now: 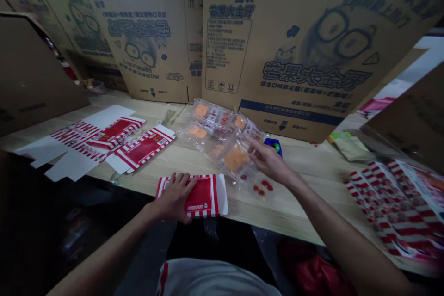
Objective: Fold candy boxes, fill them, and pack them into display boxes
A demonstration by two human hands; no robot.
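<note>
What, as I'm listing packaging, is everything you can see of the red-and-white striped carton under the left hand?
The red-and-white striped carton looks like thin printed card: a red panel bordered by stripes, with small pale lettering near one edge. A white flap sticks out at its right end. It lies flat at the near edge of the wood-grain table. The left hand holds it, fingers over the top, hiding much of its left part. Any contents are hidden.

The red box [206, 195] lies on its broad face right in front of me, red-and-white striped along its edges, a white flap out at its right end. Beyond it, to my right, I have clear packets [222, 138] heaped and overlapping, glossy, with orange flower-shaped pieces showing through.
</note>
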